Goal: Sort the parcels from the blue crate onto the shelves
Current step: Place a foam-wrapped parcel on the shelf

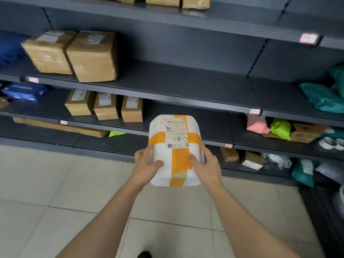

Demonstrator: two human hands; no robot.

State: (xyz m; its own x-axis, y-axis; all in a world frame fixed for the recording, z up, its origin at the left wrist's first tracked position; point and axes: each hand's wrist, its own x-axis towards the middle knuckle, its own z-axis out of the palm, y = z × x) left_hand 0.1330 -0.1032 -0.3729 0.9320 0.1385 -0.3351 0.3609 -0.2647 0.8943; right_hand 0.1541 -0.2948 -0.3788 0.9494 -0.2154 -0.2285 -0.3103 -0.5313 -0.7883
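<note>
Both hands clamp the white foam parcel (175, 149), left hand (147, 165) and right hand (205, 164) gripping opposite sides, label up so "1-8" reads against the shelves (167, 90).

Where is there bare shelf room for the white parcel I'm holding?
Widest gap: the shelf between the large brown box and the teal bags. One shelf down, bare between the small brown boxes and the pink bag. The lower right shelves are crowded.

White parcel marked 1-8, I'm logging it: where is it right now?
Head view, centre: the white parcel is held between the left hand and right hand, in front of the lower shelves, right of three small cardboard boxes.
</note>
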